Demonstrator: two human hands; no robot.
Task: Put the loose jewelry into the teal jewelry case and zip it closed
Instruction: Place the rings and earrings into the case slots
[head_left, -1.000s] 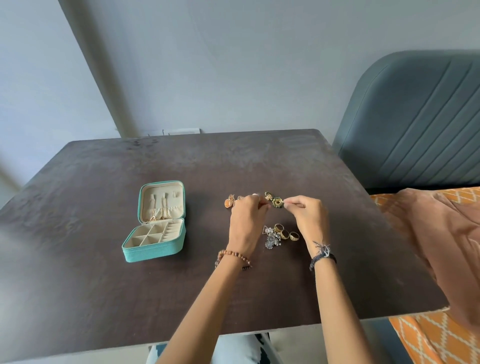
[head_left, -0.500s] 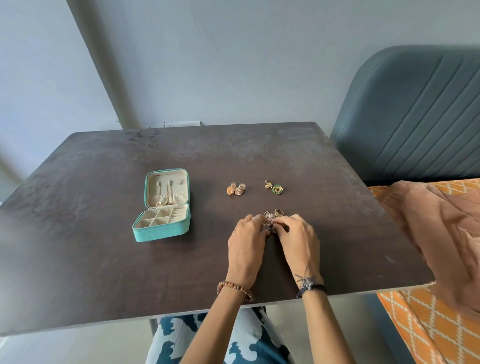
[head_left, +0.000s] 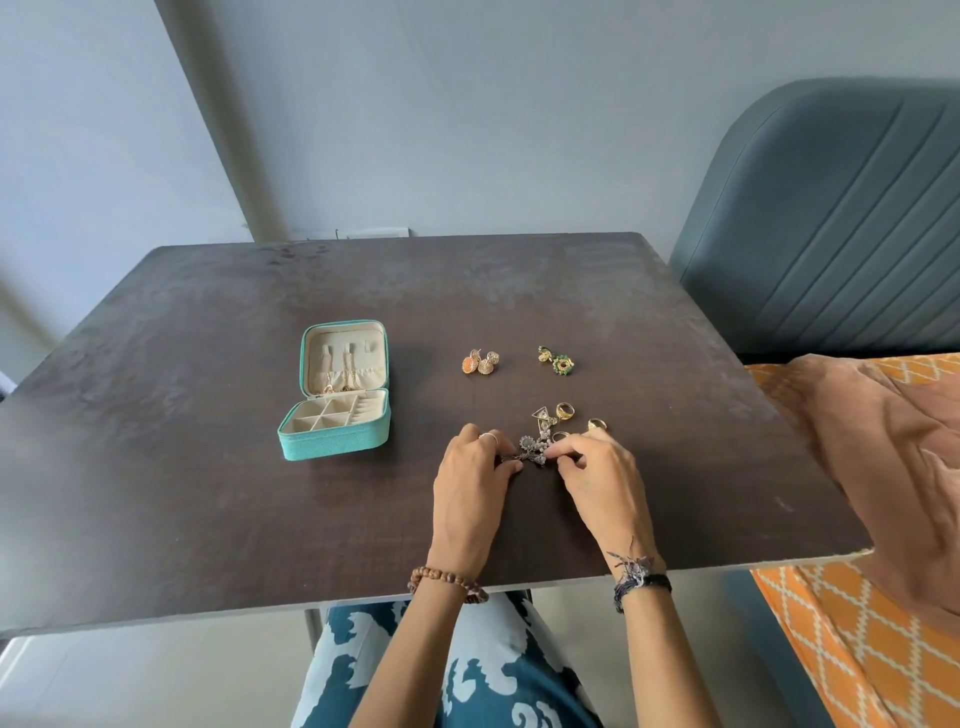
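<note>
Head view: both hands, left hand (head_left: 475, 475) and right hand (head_left: 597, 475), pinching silver jewelry cluster (head_left: 532, 449); sorting stage, next lifting leftward into open teal case (head_left: 337, 410).

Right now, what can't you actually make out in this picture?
- Head view: silver jewelry tangle, partly covered by left hand and right hand; pieces uncountable.
- Teal case: zipper hidden; items in the lid too small to identify.
- Gold rings: details too small.
</note>
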